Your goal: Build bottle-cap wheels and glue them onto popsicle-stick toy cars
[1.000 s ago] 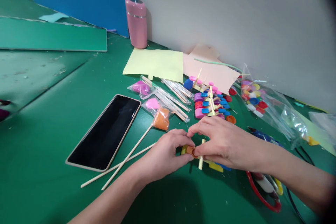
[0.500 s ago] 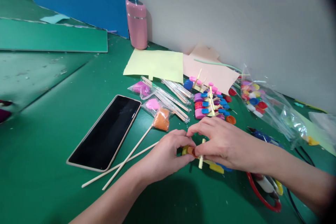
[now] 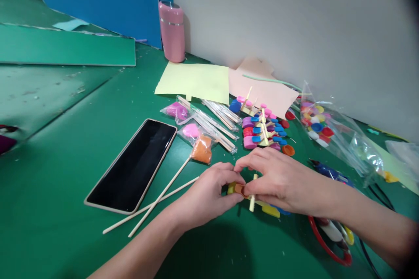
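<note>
At the green table (image 3: pixel 65 148), left hand (image 3: pixel 212 194) pinches an orange piece (image 3: pixel 240 189); right hand (image 3: pixel 276 178) pinches it too

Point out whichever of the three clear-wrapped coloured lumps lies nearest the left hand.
The orange lump, just beyond the left hand; the pink lump and the purple lump lie successively farther from that hand.
</note>
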`<state>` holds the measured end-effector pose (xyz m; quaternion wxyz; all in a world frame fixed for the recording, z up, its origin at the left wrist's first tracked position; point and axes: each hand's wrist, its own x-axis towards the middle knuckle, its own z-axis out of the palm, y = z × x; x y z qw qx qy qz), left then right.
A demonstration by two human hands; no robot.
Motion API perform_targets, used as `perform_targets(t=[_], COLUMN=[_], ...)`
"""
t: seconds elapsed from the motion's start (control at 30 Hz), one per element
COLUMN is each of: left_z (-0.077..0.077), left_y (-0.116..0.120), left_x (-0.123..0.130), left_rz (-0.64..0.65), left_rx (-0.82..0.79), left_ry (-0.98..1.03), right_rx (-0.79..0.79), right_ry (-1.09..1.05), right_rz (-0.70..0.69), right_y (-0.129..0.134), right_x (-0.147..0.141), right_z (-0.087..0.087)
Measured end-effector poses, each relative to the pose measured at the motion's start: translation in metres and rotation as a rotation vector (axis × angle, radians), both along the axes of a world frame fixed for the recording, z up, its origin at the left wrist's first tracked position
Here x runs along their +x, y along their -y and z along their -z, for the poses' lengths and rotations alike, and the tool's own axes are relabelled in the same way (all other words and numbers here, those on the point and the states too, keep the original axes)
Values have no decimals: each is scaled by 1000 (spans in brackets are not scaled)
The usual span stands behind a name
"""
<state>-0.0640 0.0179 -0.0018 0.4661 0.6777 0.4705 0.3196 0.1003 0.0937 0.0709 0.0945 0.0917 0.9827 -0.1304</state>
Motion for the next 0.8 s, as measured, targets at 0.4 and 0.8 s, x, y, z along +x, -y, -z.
perform_targets(t=[0.4, 0.8], left_z=[0, 4], left_y=[0, 2], left_x=[0, -1], left_rz=[6, -62], left_rx=[7, 17], left_ry=[-3, 69], right_rx=[-10, 6], right_ry=[-6, -22], right_rz=[2, 19], right_y=[0, -1], right_x=[1, 4], right_z=[1, 3])
